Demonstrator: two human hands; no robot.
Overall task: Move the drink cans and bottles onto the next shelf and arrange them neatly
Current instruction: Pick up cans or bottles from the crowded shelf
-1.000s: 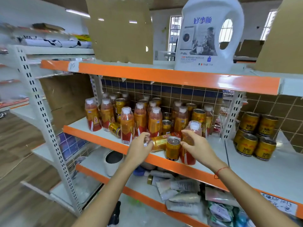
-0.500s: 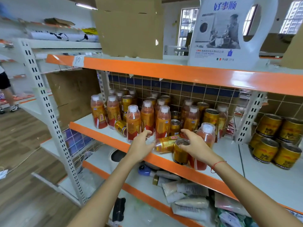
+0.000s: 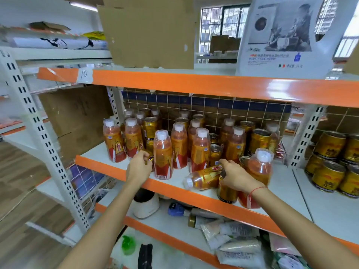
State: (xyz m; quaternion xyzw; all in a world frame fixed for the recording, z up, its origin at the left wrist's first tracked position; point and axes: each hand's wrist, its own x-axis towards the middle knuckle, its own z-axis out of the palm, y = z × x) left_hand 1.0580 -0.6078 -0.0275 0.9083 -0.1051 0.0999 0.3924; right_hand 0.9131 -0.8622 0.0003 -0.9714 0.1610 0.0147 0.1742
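White shelving [image 3: 46, 144] with orange edges [image 3: 194, 84] stands on wood flooring [image 3: 17, 183]; barred windows [image 3: 223, 22] glow behind.

A cardboard sheet [image 3: 149, 32] and a white detergent jug [image 3: 291, 35] stand up top — packets [image 3: 239, 241] lie below.

A white shelf [image 3: 134, 164] with an orange front edge carried a crowd of upright orange drink bottles [image 3: 162, 155] and gold cans [image 3: 260, 141], packed from the front to the tiled back wall. One bottle [image 3: 204, 178] lay on its side near the front edge, cap pointing left. The neighbouring shelf [image 3: 330, 206] to the right bore stacked gold cans [image 3: 328, 176] in two tiers. The shelf above [image 3: 194, 84] held a cardboard sheet [image 3: 149, 32] and a large white detergent jug [image 3: 281, 35]. The lower shelf [image 3: 171, 224] held a white appliance [image 3: 145, 207] and several pouches [image 3: 239, 247].
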